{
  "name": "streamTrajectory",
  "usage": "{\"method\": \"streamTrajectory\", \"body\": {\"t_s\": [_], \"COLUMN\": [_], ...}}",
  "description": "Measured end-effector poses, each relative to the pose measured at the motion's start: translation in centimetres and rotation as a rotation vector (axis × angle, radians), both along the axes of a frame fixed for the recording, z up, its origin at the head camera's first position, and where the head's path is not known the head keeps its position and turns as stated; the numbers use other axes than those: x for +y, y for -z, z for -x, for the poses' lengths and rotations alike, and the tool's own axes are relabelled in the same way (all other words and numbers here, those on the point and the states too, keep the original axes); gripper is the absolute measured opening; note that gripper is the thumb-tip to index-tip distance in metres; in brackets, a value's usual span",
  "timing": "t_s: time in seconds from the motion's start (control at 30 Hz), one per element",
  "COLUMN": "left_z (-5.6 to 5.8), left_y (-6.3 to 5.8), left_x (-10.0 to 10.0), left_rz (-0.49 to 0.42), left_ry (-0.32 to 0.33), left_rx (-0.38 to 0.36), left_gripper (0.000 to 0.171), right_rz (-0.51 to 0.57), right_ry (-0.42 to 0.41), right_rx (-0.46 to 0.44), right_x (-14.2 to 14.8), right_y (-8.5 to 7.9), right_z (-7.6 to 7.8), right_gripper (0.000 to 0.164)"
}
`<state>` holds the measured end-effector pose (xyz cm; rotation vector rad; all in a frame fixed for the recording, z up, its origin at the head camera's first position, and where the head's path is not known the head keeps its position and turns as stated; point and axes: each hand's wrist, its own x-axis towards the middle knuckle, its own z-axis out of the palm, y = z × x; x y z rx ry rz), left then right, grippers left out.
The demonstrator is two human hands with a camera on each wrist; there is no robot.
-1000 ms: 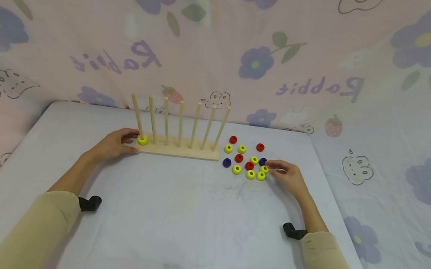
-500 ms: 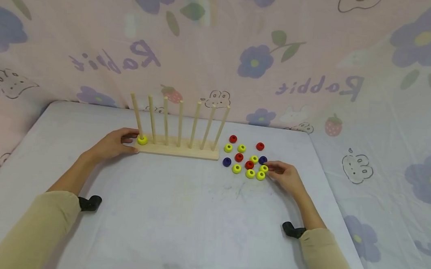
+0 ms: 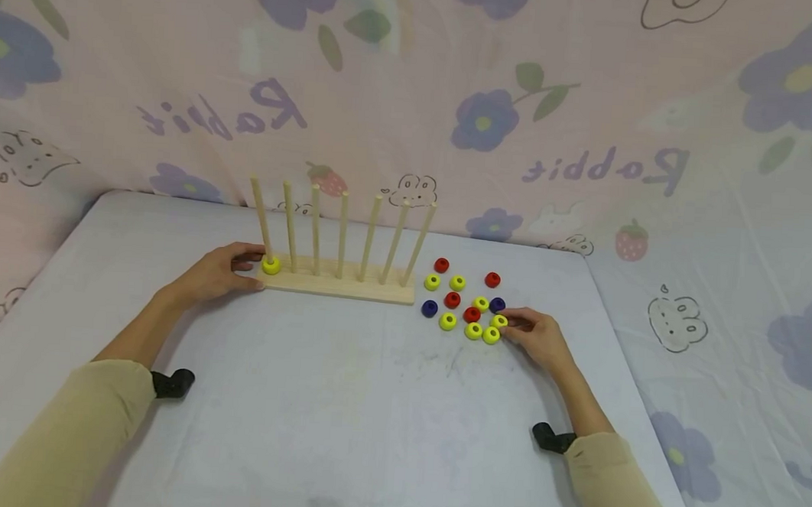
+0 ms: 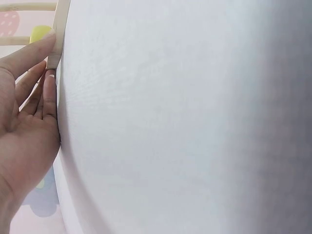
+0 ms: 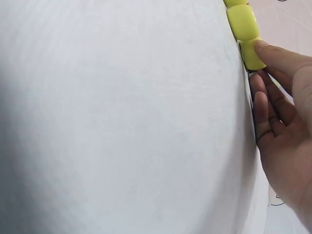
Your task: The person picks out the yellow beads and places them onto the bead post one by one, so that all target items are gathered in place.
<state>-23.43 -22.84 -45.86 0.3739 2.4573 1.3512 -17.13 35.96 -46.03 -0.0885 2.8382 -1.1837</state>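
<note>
Found a yellow bead [image 3: 499, 321] at the right-hand edge of a loose group on the desk [image 3: 328, 418], between thumb and fingers of the right hand [image 3: 539, 338]. Noted a neighbouring yellow bead [image 5: 243, 22] hard against it in the right wrist view, with red beads [image 3: 472, 314] and dark blue beads [image 3: 430, 308] scattered nearby. Judged light, rigid and slightly slippery, given the smooth rounded wall; rated unlikely to break but apt to roll if stood on edge. Could not settle the material from these views. Would take hold across opposite sides of the outer wall, leaving the centre hole uncovered. Recorded the right hand as nearly closed, pinching the bead, with the thumb laid on it; could not confirm the far-side contact or the firmness of the pinch. Recorded the left hand [image 3: 215, 276] as gripping the left end of the wooden base [image 3: 335, 286], spread just enough to span the board, with the thumb at the front corner and fingers toward the rear. Observed the two hands well apart, with base and loose group between. Counted seven pegs [image 3: 343, 235] and, at the foot of the leftmost, one threaded bead [image 3: 270, 267]. Judged the base stiff, fairly light and steady lying flat, though likely to shift under a knock to the tall uprights; would hold by the end.
</note>
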Motion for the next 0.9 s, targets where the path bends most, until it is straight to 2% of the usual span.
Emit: {"method": "streamTrajectory", "body": {"t_s": [0.17,0.47,0.67,0.9], "left_z": [0.0,0.2,0.4,0.1], "left_y": [0.0,0.0,0.1,-0.1], "left_x": [-0.1,0.2,0.3,0.6], "left_rz": [0.000,0.005,0.000,0.015], "left_ry": [-0.009,-0.009,-0.022,-0.022], "left_rx": [-0.002,0.000,-0.013,0.000], "left_gripper": [0.077,0.079,0.081,0.080], "right_rz": [0.001,0.014,0.056,0.071], "right_ry": [-0.002,0.066,0.016,-0.007], "right_rx": [0.029,0.108,0.167,0.167], "right_x": [0.0,0.2,0.0,-0.3], "right_y": [0.0,-1.0,-2.0,-3.1], "right_z": [0.0,-0.1,0.2,0.5], "right_gripper": [0.035,0.029,0.030,0.031]}}
